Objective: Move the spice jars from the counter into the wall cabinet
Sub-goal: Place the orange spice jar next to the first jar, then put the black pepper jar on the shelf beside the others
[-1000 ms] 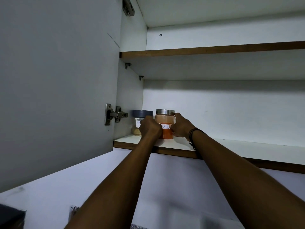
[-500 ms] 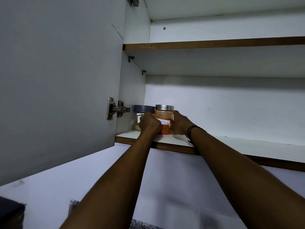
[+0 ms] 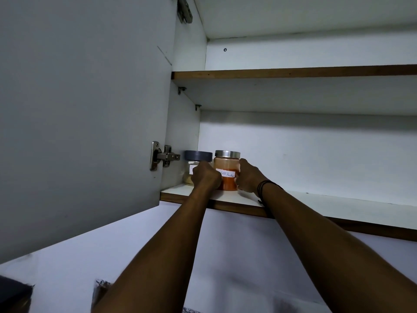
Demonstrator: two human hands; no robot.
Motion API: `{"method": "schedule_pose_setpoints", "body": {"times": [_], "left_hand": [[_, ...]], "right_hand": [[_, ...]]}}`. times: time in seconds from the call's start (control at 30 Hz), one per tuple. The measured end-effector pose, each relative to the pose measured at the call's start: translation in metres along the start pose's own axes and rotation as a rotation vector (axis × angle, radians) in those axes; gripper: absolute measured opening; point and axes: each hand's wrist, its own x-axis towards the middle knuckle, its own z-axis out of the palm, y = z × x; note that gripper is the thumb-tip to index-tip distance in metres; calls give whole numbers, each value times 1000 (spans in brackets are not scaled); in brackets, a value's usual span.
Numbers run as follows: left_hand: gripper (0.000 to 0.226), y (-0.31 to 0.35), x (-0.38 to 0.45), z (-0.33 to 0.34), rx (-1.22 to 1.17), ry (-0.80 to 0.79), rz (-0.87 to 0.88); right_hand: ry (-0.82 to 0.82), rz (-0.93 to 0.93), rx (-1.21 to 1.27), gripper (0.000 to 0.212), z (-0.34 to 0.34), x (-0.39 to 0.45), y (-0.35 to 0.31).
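An orange chilli powder jar point(image 3: 228, 170) with a silver lid and a white label stands on the lower shelf point(image 3: 316, 205) of the open wall cabinet. My left hand point(image 3: 205, 177) and my right hand point(image 3: 248, 177) both grip its sides with curled fingers. Just left of it, against the cabinet's side wall, stands a pale spice jar point(image 3: 193, 164) with a dark grey lid, partly hidden behind my left hand.
The cabinet door point(image 3: 85, 109) hangs open on the left, its hinge point(image 3: 162, 156) close to the jars. An upper shelf point(image 3: 293, 72) runs above. A dark object point(image 3: 13, 294) shows at the bottom left corner.
The orange jar has slid a little further back and left on the shelf, closer to the grey-lidded jar. Both hands stayed on it.
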Motion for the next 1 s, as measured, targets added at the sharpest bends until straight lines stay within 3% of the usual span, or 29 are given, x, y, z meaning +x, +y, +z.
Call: {"method": "schedule_pose_setpoints", "body": {"times": [0.33,0.53,0.67,0.83,1.0], "left_hand": [[30,6,-16,-14,23,-9,34],[23,4,-59,-36,-156,-46,103],[10,-5,-107,-53,-302,-34,166],[3,-36,-163,-69,-428,-107,204],[16,-125,-227,-60,-328,-252,96]], "right_hand": [[-22,8,-5,59,-7,-11,-4],[51,-9,-48,27,-18,-52,-19],[226,-98,11,25,-16,-103,-23],[500,-194,346,16,0,-178,-27],[307,-57,433,11,74,-266,2]]}}
